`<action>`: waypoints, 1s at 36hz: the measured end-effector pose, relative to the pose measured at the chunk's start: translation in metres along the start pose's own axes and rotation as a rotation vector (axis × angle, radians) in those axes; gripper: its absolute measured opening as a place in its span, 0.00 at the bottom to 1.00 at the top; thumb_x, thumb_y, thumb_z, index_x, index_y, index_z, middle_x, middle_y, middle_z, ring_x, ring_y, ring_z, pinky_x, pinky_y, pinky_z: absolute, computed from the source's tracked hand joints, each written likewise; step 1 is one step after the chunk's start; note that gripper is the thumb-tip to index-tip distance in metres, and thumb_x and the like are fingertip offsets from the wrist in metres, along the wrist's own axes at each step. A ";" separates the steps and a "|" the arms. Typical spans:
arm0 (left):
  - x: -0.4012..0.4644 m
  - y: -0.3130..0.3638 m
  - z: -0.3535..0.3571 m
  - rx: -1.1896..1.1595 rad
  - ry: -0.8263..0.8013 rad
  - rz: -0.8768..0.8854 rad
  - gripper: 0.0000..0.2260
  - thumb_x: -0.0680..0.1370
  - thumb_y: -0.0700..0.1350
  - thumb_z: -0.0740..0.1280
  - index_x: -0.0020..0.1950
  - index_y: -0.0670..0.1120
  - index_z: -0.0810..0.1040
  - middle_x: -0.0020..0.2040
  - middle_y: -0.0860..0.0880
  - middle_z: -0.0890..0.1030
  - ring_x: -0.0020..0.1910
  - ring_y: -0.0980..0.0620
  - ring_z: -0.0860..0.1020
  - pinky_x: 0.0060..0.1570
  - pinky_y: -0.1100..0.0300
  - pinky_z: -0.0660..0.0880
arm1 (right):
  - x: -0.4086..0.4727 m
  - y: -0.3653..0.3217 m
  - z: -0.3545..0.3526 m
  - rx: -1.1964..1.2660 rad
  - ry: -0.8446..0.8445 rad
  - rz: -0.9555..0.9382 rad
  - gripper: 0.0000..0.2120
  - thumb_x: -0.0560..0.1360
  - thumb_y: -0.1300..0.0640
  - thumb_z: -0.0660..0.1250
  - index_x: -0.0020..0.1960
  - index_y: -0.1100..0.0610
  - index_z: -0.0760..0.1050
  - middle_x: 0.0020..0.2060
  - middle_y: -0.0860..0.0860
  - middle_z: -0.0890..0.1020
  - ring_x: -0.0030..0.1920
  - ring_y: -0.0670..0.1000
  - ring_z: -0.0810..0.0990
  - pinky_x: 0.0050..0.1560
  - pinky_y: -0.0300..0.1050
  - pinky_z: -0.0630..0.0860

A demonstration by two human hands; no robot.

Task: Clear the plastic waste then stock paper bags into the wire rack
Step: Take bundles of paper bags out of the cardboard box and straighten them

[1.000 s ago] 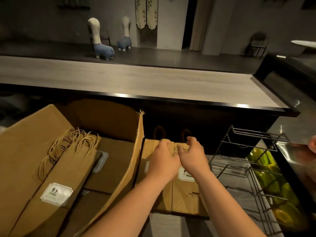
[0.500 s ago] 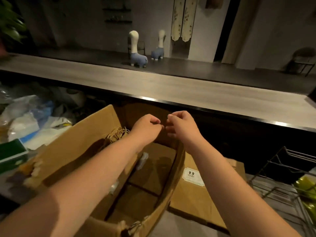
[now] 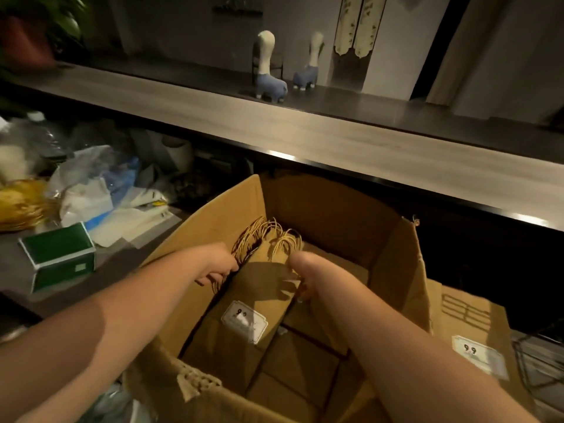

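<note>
An open cardboard box (image 3: 393, 261) stands in front of me. Inside it leans a stack of brown paper bags (image 3: 244, 312) with twine handles and a white price label. My left hand (image 3: 218, 267) grips the stack's left side near the handles. My right hand (image 3: 300, 274) grips its right side; the fingers are partly hidden behind the bags. More brown paper bags (image 3: 473, 337) with a label lie flat to the right of the box. A corner of the wire rack (image 3: 540, 358) shows at the right edge.
Plastic bags and wrappers (image 3: 91, 190) are piled on the counter at the left, with a green box (image 3: 59, 254) in front of them. A raised wooden bar top (image 3: 335, 138) runs across behind, with two llama figures (image 3: 270, 68) beyond it.
My view has swung left from the rack to the box. Both hands left the flat bags on the right, reached into the box and closed on the leaning stack.
</note>
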State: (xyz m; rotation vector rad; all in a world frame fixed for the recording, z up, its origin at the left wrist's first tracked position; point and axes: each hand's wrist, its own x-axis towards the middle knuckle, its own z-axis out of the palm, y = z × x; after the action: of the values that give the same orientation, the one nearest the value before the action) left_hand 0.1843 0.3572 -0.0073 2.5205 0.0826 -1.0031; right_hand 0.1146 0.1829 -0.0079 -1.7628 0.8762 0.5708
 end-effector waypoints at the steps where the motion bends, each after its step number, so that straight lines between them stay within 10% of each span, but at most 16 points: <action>1: 0.005 -0.002 0.003 0.027 -0.025 -0.010 0.06 0.79 0.45 0.64 0.47 0.43 0.74 0.31 0.49 0.69 0.25 0.54 0.65 0.27 0.62 0.64 | 0.006 0.006 0.002 -0.025 0.005 0.024 0.23 0.83 0.54 0.54 0.76 0.61 0.60 0.71 0.62 0.67 0.70 0.63 0.68 0.70 0.59 0.68; 10: 0.020 0.000 0.015 0.208 -0.063 0.007 0.13 0.77 0.51 0.67 0.58 0.46 0.73 0.50 0.46 0.77 0.48 0.49 0.76 0.52 0.54 0.78 | 0.025 0.026 0.009 -0.035 -0.021 0.106 0.18 0.81 0.55 0.58 0.69 0.59 0.69 0.59 0.57 0.75 0.53 0.56 0.76 0.55 0.49 0.76; 32: 0.024 0.000 0.010 0.156 -0.105 0.019 0.15 0.76 0.51 0.69 0.58 0.45 0.75 0.41 0.48 0.74 0.38 0.52 0.71 0.39 0.59 0.71 | 0.018 0.025 0.013 0.076 -0.106 0.044 0.08 0.80 0.62 0.61 0.57 0.59 0.75 0.53 0.55 0.79 0.52 0.53 0.79 0.53 0.50 0.79; 36: 0.022 0.000 0.006 -0.032 -0.105 0.088 0.16 0.75 0.47 0.70 0.60 0.46 0.73 0.51 0.48 0.80 0.48 0.51 0.78 0.52 0.55 0.77 | 0.004 0.016 0.004 0.186 -0.113 -0.052 0.02 0.79 0.65 0.64 0.49 0.59 0.73 0.52 0.58 0.80 0.54 0.57 0.81 0.57 0.55 0.80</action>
State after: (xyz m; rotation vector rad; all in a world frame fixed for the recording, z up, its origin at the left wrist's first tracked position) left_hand 0.1966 0.3529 -0.0257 2.4157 -0.0425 -1.0876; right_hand 0.1049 0.1821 -0.0215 -1.5659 0.7771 0.5321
